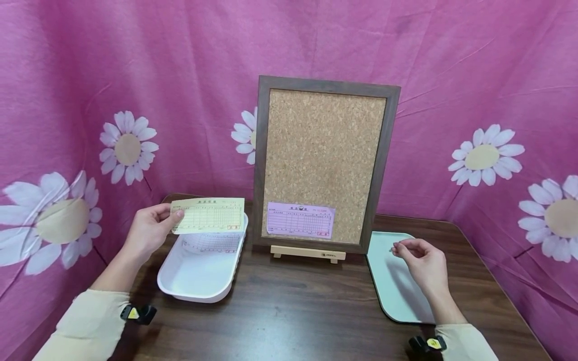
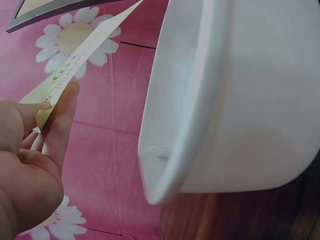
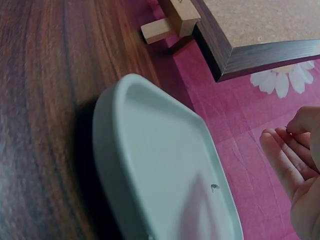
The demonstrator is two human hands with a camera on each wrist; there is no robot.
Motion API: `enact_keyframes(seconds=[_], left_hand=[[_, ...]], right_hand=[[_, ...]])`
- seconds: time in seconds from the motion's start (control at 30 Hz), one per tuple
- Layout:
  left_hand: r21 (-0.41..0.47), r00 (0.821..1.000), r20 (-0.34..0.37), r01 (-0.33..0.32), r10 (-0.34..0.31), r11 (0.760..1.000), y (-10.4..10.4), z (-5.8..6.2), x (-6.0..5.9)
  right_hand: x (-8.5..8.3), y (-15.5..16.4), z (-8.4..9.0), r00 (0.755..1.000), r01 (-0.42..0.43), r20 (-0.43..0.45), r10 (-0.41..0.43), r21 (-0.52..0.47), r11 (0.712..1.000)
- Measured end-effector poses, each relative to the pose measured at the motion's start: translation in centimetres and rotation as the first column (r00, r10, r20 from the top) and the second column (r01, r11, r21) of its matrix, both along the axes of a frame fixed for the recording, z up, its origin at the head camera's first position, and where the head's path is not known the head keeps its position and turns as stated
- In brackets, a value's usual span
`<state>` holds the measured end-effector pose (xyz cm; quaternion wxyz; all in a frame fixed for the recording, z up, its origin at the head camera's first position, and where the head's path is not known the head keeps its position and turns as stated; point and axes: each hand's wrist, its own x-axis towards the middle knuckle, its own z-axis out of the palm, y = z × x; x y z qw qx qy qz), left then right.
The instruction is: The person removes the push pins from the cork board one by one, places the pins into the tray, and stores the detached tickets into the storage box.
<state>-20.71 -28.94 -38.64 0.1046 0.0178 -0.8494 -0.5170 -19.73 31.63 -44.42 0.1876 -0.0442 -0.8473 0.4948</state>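
Left hand [image 1: 149,231] is pinching one yellow slip [image 1: 208,215] above the white bin [image 1: 198,281], partly hiding another slip inside. Right hand [image 1: 422,260], over the tray [image 1: 393,286], is pinching something too small to identify. One pink slip [image 1: 300,220] is sitting on the corkboard [image 1: 321,160].

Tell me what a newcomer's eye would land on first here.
Probably the cork board standing on its easel mid-table, a pink slip pinned at its lower left. Next, the yellow slip pinched in the left hand above the white bin. The right hand hovers over the pale tray, fingertips pinched together.
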Motion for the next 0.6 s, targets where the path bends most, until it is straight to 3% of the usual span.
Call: enact_keyframes(seconds=[0.6], left_hand=[[-0.074,0.997,0.079,0.017,-0.012,0.997,-0.67,-0.94,0.26]], right_hand=[[0.32,0.60,-0.77,0.999,0.044,0.024,-0.046,0.048,0.998]])
